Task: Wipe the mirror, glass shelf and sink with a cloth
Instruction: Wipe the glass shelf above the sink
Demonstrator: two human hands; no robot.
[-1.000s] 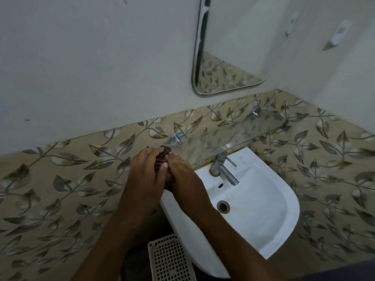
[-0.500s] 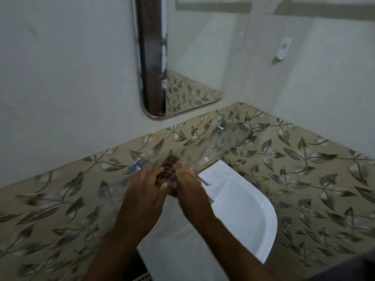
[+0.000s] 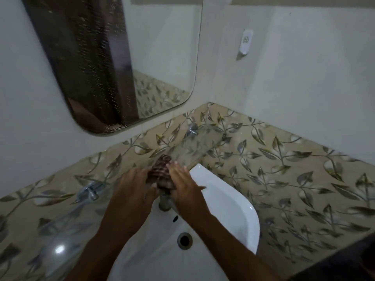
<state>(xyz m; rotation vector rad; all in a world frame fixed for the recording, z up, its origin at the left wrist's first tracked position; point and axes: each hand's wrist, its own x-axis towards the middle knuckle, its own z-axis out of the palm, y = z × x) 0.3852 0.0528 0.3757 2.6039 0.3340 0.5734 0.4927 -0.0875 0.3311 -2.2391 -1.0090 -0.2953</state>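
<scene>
White sink (image 3: 233, 211) nearest, left hand (image 3: 132, 191) and right hand (image 3: 186, 187) pressing a striped cloth (image 3: 161, 172) between nearly straight fingers over the tap (image 3: 165, 201), glass shelf (image 3: 194, 147) beyond with bare far end, mirror (image 3: 121, 57) now showing far more than before.

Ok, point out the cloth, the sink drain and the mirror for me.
cloth (image 3: 161, 172), head view, on its striped middle between the hands.
sink drain (image 3: 184, 240), head view, on the dark opening.
mirror (image 3: 162, 57), head view, on the bright glass.
</scene>
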